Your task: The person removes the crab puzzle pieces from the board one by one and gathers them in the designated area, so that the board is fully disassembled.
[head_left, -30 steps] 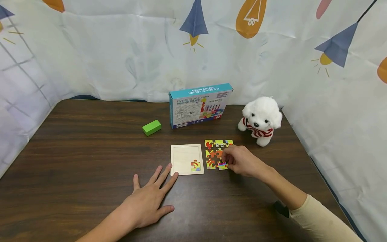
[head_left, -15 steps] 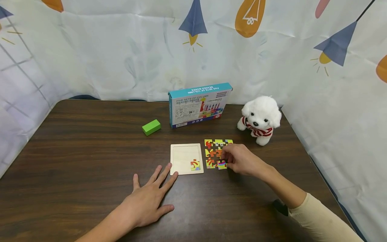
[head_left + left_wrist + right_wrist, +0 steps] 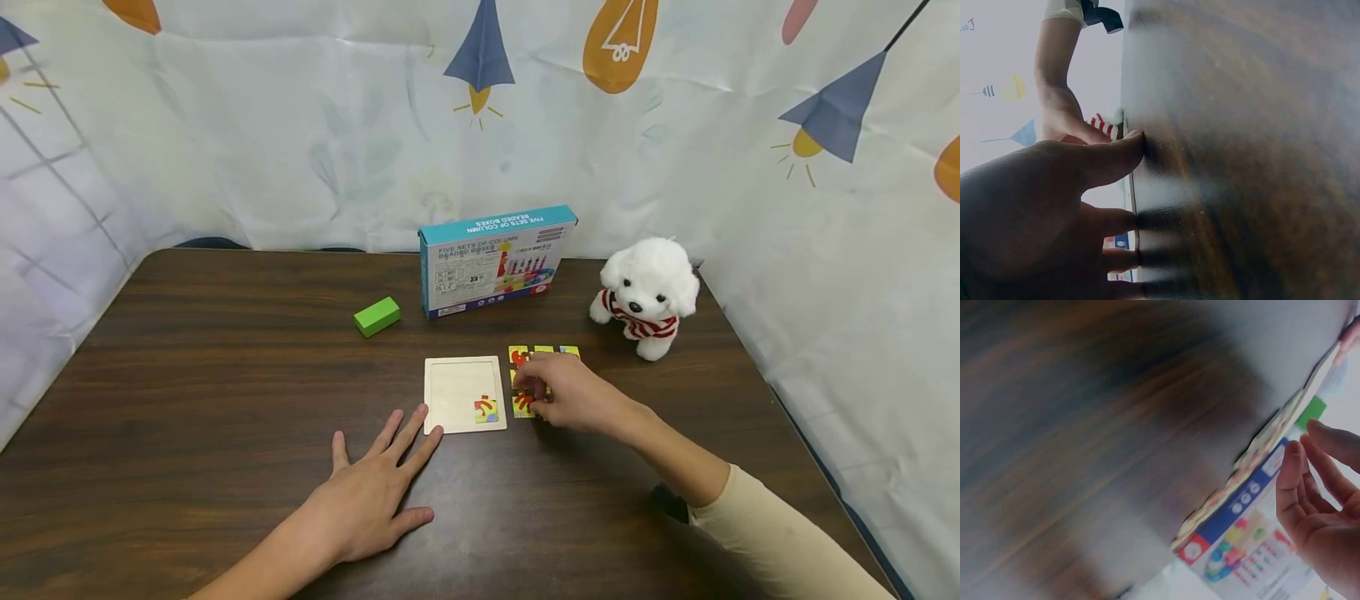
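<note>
My left hand lies on the table with its fingers spread, two fingertips at the lower-left corner of a pale wooden puzzle tray. One colourful puzzle piece sits in the tray's lower-right part. To the right of the tray, several loose puzzle pieces are laid out in rows. Bent over them is my right hand, which hides part of the rows. In the right wrist view, the thumb and fingers of that hand are bent towards each other, and no piece shows between them.
Behind the tray, a blue and white toy box stands on its edge. A green block lies to its left. A white plush dog in a striped scarf stands at the back right. Printed cloth hangs behind the table.
My right hand has moved left across the puzzle pieces, from the right-hand ones towards the left column. My left hand and the tray keep their places.
</note>
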The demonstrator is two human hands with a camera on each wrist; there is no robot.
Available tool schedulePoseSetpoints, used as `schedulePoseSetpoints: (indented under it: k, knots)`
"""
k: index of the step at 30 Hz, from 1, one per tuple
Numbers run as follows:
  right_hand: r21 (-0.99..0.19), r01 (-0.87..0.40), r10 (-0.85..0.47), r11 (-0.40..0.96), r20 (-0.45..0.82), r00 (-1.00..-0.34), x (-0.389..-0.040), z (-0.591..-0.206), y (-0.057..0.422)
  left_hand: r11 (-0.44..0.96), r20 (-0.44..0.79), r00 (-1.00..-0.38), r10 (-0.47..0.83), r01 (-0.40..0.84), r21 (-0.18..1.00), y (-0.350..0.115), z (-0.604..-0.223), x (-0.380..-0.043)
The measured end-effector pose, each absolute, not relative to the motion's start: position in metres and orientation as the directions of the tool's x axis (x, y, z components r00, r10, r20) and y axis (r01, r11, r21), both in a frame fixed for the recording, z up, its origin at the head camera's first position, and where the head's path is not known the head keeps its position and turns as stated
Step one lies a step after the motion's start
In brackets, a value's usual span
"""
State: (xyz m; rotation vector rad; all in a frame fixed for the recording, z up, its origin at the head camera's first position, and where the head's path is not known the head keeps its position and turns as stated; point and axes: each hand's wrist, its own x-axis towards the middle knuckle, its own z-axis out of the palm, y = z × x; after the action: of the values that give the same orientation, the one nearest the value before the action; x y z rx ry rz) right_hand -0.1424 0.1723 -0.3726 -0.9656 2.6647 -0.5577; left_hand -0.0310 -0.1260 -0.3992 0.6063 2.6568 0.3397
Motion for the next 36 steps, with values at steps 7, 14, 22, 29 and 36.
schedulePoseSetpoints:
  k: [7,14,22,29,36]
  knots:
    - [-0.431,-0.597,-0.696,0.677,-0.11,-0.71,-0.138,-0.373,0.145,0.881,-0.325,-0.831,0.451,0.357,0.31,-0.125,-0.399,-0.031]
    - [-0.443,-0.612,-0.722,0.655,-0.128,-0.68,-0.136,-0.374,0.124,0.877,-0.314,-0.832,0.458,0.366,0.31,-0.127,-0.399,-0.03]
    - [-0.405,-0.6,-0.707,0.69,-0.203,-0.677,-0.136,-0.379,0.113,0.877,-0.304,-0.835,0.458,0.369,0.308,-0.126,-0.398,-0.03]
    - [-0.423,-0.59,-0.71,0.688,-0.223,-0.668,-0.136,-0.377,0.113,0.877,-0.307,-0.834,0.458,0.368,0.308,-0.126,-0.397,-0.03]
    - [-0.423,-0.605,-0.723,0.675,-0.216,-0.656,-0.135,-0.377,0.113,0.876,-0.304,-0.834,0.459,0.37,0.309,-0.126,-0.397,-0.029]
